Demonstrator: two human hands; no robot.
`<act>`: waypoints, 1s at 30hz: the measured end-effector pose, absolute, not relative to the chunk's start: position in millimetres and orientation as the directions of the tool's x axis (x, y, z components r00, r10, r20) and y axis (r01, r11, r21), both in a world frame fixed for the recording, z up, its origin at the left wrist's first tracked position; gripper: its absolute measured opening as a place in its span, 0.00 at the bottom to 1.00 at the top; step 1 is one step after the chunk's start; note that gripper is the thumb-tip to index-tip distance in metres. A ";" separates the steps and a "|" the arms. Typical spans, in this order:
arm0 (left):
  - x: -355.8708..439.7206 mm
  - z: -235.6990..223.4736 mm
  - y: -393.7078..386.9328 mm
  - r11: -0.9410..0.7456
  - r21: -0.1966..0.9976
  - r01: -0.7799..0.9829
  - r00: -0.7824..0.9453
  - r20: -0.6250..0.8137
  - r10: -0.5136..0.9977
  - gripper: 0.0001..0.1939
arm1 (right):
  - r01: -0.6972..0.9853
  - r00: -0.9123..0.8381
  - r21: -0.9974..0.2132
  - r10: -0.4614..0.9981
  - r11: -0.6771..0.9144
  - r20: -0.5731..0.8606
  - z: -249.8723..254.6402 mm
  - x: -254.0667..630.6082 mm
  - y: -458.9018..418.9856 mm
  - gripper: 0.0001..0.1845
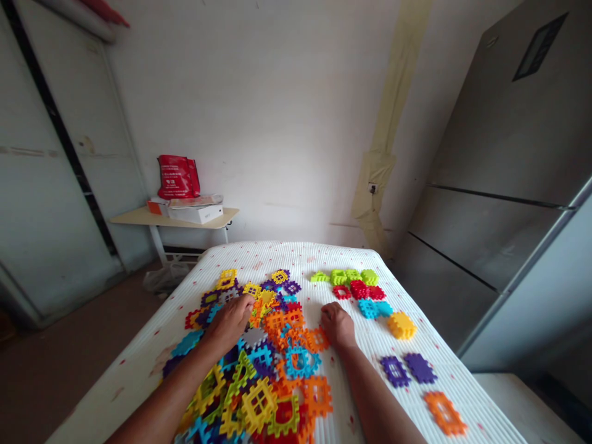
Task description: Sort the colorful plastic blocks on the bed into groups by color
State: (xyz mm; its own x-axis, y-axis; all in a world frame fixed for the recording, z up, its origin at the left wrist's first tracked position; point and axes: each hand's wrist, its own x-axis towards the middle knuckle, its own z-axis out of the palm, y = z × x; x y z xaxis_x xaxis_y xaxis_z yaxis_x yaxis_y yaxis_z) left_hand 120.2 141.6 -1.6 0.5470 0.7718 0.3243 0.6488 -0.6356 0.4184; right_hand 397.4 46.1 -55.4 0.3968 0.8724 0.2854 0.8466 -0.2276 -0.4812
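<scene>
My left hand [235,319] is closed above the left part of a mixed pile of plastic interlocking building pieces, its fingertips beside an orange piece [256,316]. Whether it grips anything is hidden. My right hand [338,324] rests as a loose fist on the table, just right of the pile, with no piece showing in it. Nearest to it is an orange square window piece [317,339]. Lower in the pile lie a blue piece [301,362], a yellow window piece [259,405] and a grey piece [254,337].
On the right of the white ribbed tablecloth [287,253] are colour groups: green [369,277], red [359,289], blue [369,309], yellow [401,325], purple [420,368] and one orange piece [445,413]. A fridge [490,185] stands right; a side table [139,216] with a red bag [176,177] stands back left.
</scene>
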 end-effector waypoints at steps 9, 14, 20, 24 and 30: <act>119.7 19.6 133.5 -0.624 0.546 0.558 0.677 0.134 0.723 0.15 | 0.846 0.393 -0.483 0.877 -0.226 0.278 -53.0 396.6 45.1 0.10; 122.1 13.5 145.1 -0.610 0.442 0.658 0.613 0.158 0.774 0.13 | 0.847 0.396 -0.481 0.873 -0.227 0.284 -52.6 396.2 44.9 0.10; 130.7 1.5 152.5 -0.626 0.252 0.738 0.610 0.146 0.779 0.27 | 0.849 0.381 -0.488 0.872 -0.200 0.306 -58.0 398.5 46.3 0.10; 135.3 -1.1 154.3 -0.616 0.216 0.758 0.610 0.099 0.786 0.28 | 0.845 0.386 -0.498 0.867 -0.195 0.315 -59.5 399.4 46.8 0.10; 134.2 0.9 154.9 -0.602 0.221 0.767 0.596 0.099 0.797 0.23 | 0.835 0.387 -0.518 0.868 -0.186 0.312 -59.3 399.2 47.1 0.10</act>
State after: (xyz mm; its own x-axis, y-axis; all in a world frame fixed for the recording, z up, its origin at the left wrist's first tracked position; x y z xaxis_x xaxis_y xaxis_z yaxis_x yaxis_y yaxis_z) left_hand 134.2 154.9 0.9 0.5963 0.7967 0.0986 0.7675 -0.6018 0.2210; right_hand 399.2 47.1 -59.3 0.3873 0.8677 0.3117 0.8347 -0.1864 -0.5183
